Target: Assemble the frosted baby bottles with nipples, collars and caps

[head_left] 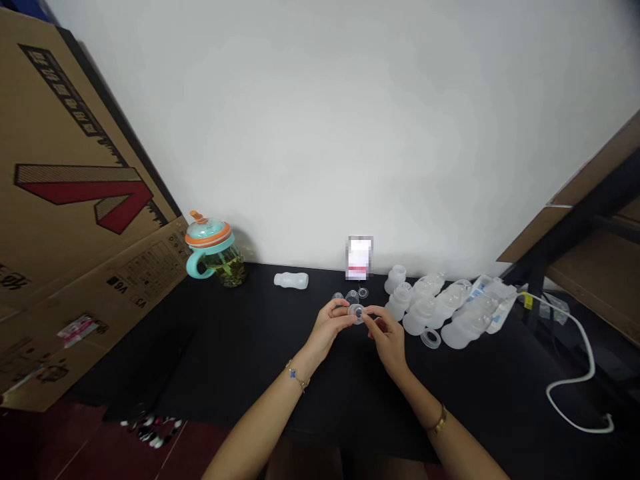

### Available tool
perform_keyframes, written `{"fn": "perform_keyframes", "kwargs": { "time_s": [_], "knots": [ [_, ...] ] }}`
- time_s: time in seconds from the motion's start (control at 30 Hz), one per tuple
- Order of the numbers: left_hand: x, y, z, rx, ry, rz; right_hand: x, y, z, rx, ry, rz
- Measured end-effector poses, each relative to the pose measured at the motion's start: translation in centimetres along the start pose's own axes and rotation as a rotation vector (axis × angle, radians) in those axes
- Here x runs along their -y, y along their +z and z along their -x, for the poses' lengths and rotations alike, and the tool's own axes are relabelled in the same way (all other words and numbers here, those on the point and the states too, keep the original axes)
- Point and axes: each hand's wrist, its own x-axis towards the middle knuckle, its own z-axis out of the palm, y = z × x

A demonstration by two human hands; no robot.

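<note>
Between my two hands is a small clear bottle nipple (357, 311), its round flange facing me; fine detail is too small to make out. My left hand (326, 328) pinches its left side with thumb and fingers. From the right, the thumb and forefinger of my right hand (391, 341) close on its edge, the other fingers curled. Just beyond my fingers lie another clear nipple (353, 296) and a clear ring (363, 292). To the right stand several frosted baby bottles (419, 315), some with clear domed tops. A loose white collar ring (431, 338) lies in front of them.
A phone-like screen (359, 259), blurred out, leans on the wall. One white bottle (291, 281) lies on its side on the black table (240, 360). Left are a teal-lidded jug (215, 253) and a large cardboard box (80, 220). A white cable (565, 383) curls at right.
</note>
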Motion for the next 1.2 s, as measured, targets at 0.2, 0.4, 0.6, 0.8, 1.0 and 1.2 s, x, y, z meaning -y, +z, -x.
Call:
{"fn": "perform_keyframes", "kwargs": {
  "time_s": [0.2,0.4,0.6,0.8,1.0,1.2],
  "knots": [
    [0.08,0.01,-0.11,-0.008,0.002,-0.013,-0.12,0.00,-0.02,0.001,0.013,-0.010],
    [-0.10,0.06,-0.09,0.006,0.005,-0.019,-0.18,-0.01,-0.01,0.013,0.025,-0.024],
    [-0.20,0.11,-0.02,0.003,0.013,-0.029,-0.02,0.01,-0.11,0.013,0.052,-0.036],
    [0.18,0.22,0.12,-0.034,-0.003,-0.057,-0.39,-0.08,-0.12,-0.027,0.080,0.004],
    [0.17,0.36,0.31,0.010,-0.015,-0.086,-0.23,-0.05,-0.02,-0.053,0.024,0.036],
    [0.53,0.11,0.18,0.008,-0.026,-0.125,-0.25,0.02,-0.01,-0.051,-0.011,0.033]
  ]
}}
